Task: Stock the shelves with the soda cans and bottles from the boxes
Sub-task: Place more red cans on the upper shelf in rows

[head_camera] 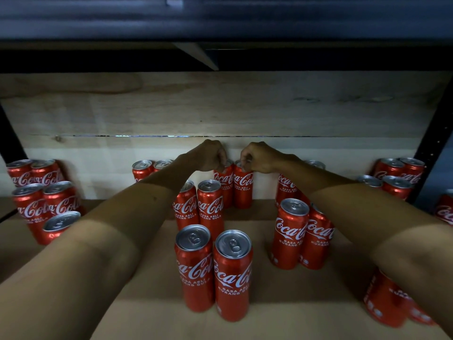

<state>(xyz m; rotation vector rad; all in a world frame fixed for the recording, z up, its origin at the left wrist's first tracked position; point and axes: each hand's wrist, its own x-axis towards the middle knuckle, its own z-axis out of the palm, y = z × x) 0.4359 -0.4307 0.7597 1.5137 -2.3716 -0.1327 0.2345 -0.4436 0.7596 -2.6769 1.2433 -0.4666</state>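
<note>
Left hand (209, 155) grips top of one can (224, 186), right hand (257, 157) another can (243, 188), both upright, touching, at shelf (282, 303) back edge.

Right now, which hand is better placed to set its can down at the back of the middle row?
Neither clearly. The left hand grips the left back can by its top, the right hand the right back can. Both cans stand upright, side by side, against the back board.

— Where are the two gripped cans (234, 186) placed?
— At the shelf's (267, 295) back, side by side, beneath both hands (210, 157).
— And nearer?
— Two pairs are set before them; more pairs are stood left and right.
</note>
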